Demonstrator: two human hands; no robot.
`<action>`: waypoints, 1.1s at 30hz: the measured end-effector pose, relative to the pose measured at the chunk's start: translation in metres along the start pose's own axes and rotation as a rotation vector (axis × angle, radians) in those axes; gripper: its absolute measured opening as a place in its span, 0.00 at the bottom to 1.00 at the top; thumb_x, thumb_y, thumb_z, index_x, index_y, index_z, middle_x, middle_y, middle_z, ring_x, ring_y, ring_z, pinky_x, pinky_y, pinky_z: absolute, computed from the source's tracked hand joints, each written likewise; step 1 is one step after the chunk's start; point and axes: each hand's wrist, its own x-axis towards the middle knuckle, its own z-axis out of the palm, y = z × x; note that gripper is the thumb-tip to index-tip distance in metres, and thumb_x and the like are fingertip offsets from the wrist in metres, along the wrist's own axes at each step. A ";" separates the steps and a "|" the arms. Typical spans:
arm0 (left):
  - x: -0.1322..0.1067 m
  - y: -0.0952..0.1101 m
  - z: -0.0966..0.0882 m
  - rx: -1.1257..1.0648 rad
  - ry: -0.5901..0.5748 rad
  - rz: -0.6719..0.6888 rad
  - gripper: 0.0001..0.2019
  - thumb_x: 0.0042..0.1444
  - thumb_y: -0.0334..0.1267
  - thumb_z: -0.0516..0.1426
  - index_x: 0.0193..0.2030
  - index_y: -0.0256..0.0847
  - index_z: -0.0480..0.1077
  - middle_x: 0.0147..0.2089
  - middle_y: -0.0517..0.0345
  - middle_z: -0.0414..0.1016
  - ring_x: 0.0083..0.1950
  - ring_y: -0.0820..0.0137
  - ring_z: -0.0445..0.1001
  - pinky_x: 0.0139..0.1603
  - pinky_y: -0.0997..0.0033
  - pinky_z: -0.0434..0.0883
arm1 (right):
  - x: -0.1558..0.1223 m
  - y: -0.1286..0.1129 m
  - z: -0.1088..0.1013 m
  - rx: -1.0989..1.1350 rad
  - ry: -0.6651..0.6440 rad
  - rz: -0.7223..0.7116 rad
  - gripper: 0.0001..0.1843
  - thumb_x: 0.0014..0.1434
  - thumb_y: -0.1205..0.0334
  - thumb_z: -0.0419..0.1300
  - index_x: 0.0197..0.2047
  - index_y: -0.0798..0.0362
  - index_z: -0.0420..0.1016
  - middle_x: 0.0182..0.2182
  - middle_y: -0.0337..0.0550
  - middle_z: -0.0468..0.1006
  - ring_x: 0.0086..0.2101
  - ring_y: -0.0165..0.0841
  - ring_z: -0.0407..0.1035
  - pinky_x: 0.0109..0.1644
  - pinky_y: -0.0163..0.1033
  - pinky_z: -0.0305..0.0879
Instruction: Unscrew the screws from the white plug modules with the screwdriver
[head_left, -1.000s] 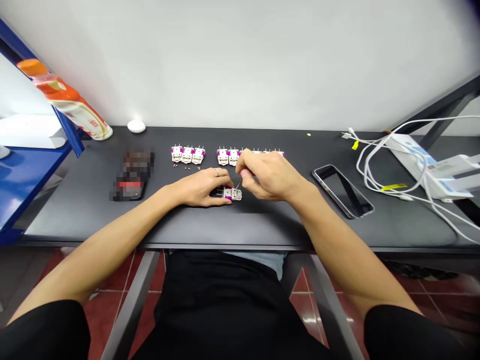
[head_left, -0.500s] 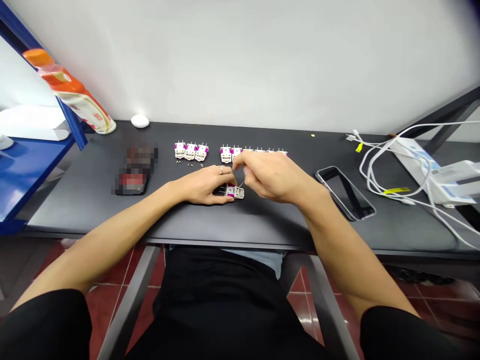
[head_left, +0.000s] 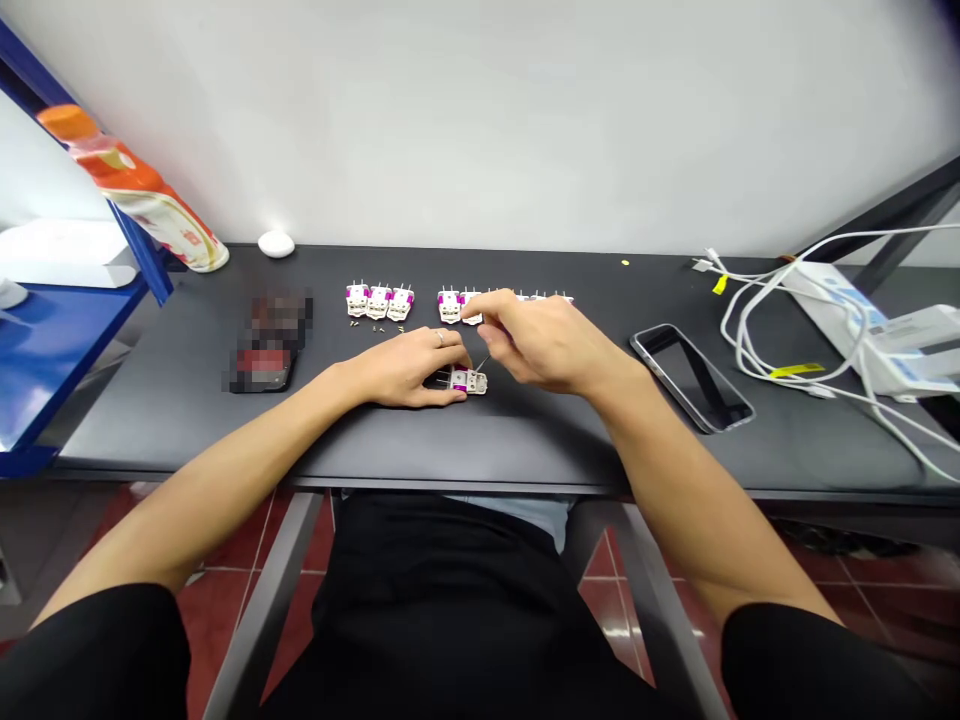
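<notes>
Black tabletop beneath white-and-purple part between left fingers

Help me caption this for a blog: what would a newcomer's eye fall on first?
Probably the centre, where the left hand grips a white-and-purple part while the right hand holds a thin tool angled toward it. Then the orange bottle at far left and looped white cables at far right.

Workshop, seemingly: matching white-purple parts in rows, loose screws, black bench, blue rack.
</notes>
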 end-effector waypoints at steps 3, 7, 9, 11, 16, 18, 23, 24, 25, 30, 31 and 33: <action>0.000 0.000 -0.001 -0.005 0.015 0.003 0.18 0.77 0.53 0.62 0.58 0.40 0.79 0.56 0.43 0.83 0.54 0.54 0.81 0.58 0.57 0.77 | -0.001 0.001 -0.002 0.028 -0.009 -0.023 0.20 0.76 0.64 0.47 0.65 0.51 0.70 0.38 0.40 0.87 0.28 0.34 0.73 0.33 0.39 0.55; -0.002 -0.001 -0.002 -0.068 0.041 0.008 0.17 0.76 0.51 0.64 0.59 0.41 0.80 0.57 0.43 0.83 0.55 0.55 0.82 0.59 0.57 0.78 | -0.004 0.007 0.003 -0.001 0.028 -0.050 0.17 0.77 0.62 0.48 0.60 0.50 0.74 0.32 0.38 0.85 0.28 0.35 0.75 0.32 0.39 0.54; -0.003 -0.001 -0.002 -0.106 0.047 0.001 0.17 0.75 0.52 0.65 0.60 0.42 0.81 0.59 0.43 0.83 0.56 0.55 0.82 0.59 0.57 0.78 | -0.005 0.008 0.007 -0.031 0.053 -0.045 0.15 0.79 0.60 0.49 0.57 0.49 0.76 0.28 0.36 0.82 0.27 0.35 0.74 0.31 0.39 0.52; -0.003 -0.001 -0.003 -0.139 0.047 -0.012 0.18 0.75 0.53 0.66 0.60 0.42 0.81 0.59 0.43 0.84 0.55 0.56 0.82 0.58 0.59 0.78 | -0.006 0.008 0.009 -0.045 0.072 -0.035 0.15 0.78 0.63 0.49 0.56 0.49 0.76 0.27 0.35 0.81 0.26 0.34 0.74 0.31 0.40 0.52; -0.003 -0.001 -0.002 -0.190 0.075 -0.021 0.18 0.74 0.53 0.67 0.59 0.43 0.82 0.53 0.47 0.85 0.51 0.60 0.83 0.53 0.64 0.78 | -0.006 0.005 0.006 0.003 0.113 -0.066 0.21 0.71 0.69 0.50 0.62 0.51 0.74 0.35 0.39 0.86 0.29 0.34 0.75 0.34 0.40 0.58; -0.003 -0.001 -0.001 -0.194 0.098 -0.011 0.18 0.74 0.53 0.67 0.59 0.43 0.82 0.53 0.47 0.85 0.51 0.60 0.83 0.54 0.63 0.78 | -0.006 0.004 0.006 0.000 0.106 -0.069 0.20 0.74 0.65 0.50 0.63 0.51 0.73 0.38 0.41 0.87 0.31 0.35 0.77 0.34 0.40 0.58; -0.003 -0.003 0.000 -0.181 0.104 -0.012 0.17 0.74 0.52 0.68 0.60 0.43 0.82 0.53 0.47 0.86 0.52 0.59 0.84 0.56 0.62 0.79 | -0.004 0.005 0.007 -0.015 0.117 -0.055 0.14 0.78 0.64 0.48 0.56 0.51 0.75 0.31 0.38 0.84 0.29 0.34 0.76 0.31 0.40 0.53; -0.004 -0.003 0.000 -0.180 0.101 -0.013 0.17 0.73 0.51 0.68 0.59 0.43 0.82 0.52 0.47 0.86 0.52 0.60 0.84 0.56 0.62 0.79 | -0.004 0.005 0.006 0.001 0.115 -0.055 0.15 0.76 0.67 0.49 0.55 0.51 0.75 0.31 0.38 0.84 0.29 0.34 0.75 0.32 0.40 0.54; -0.004 -0.003 0.000 -0.183 0.103 -0.013 0.17 0.73 0.51 0.68 0.59 0.42 0.82 0.52 0.47 0.86 0.51 0.60 0.84 0.56 0.62 0.79 | -0.004 0.005 0.005 0.021 0.110 -0.063 0.16 0.72 0.69 0.50 0.55 0.51 0.75 0.32 0.38 0.84 0.29 0.34 0.75 0.33 0.40 0.56; -0.003 0.000 -0.002 -0.209 0.108 -0.016 0.16 0.73 0.49 0.69 0.59 0.43 0.83 0.54 0.47 0.87 0.54 0.59 0.85 0.58 0.61 0.80 | -0.005 0.007 0.003 0.090 0.077 -0.097 0.14 0.71 0.67 0.51 0.52 0.50 0.76 0.35 0.41 0.85 0.32 0.37 0.76 0.38 0.41 0.62; -0.003 0.000 -0.003 -0.209 0.102 -0.017 0.15 0.73 0.49 0.69 0.59 0.43 0.83 0.54 0.47 0.87 0.54 0.59 0.85 0.59 0.61 0.80 | -0.005 0.007 0.004 0.088 0.083 -0.085 0.13 0.73 0.65 0.51 0.51 0.49 0.76 0.34 0.41 0.85 0.31 0.37 0.76 0.38 0.41 0.62; -0.002 0.001 -0.004 -0.210 0.095 -0.017 0.15 0.73 0.48 0.69 0.59 0.43 0.83 0.55 0.47 0.87 0.54 0.60 0.85 0.58 0.62 0.80 | -0.005 0.009 0.006 0.076 0.111 -0.060 0.13 0.77 0.64 0.50 0.52 0.50 0.76 0.31 0.38 0.84 0.29 0.35 0.75 0.36 0.40 0.61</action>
